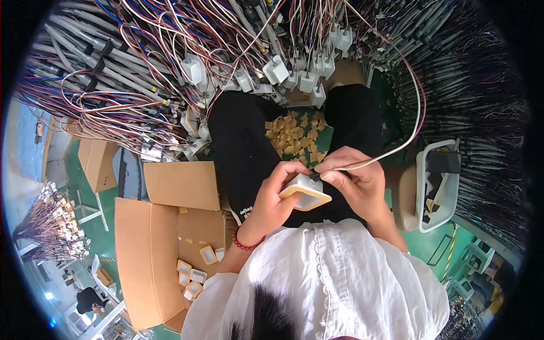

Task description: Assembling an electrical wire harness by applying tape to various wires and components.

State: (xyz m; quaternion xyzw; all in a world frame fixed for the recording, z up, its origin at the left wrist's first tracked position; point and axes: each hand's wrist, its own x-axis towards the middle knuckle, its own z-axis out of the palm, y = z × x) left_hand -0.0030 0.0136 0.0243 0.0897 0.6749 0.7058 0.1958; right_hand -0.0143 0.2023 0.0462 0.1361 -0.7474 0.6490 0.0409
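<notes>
Close in front of my body, my left hand (pixel 277 195) is wrapped round a white plastic housing (pixel 306 185) with a yellowish rim, its open side tilted down toward me. My right hand (pixel 358 180) pinches a reddish and white cable (pixel 364 164) right beside the housing. A small dark piece (pixel 315 177) sits where the cable end meets the housing; the fingers partly hide it, so I cannot tell how far in it is. From my right fingers the cable loops up and away to the wire bundles ahead.
Bundled wires (pixel 170 39) with several white housings (pixel 276 69) hang ahead. At left stands an open cardboard box (pixel 133 255) holding loose housings (pixel 198 276). A white bin (pixel 447 195) stands at right. Yellowish paper pieces (pixel 292 136) litter the floor between my knees.
</notes>
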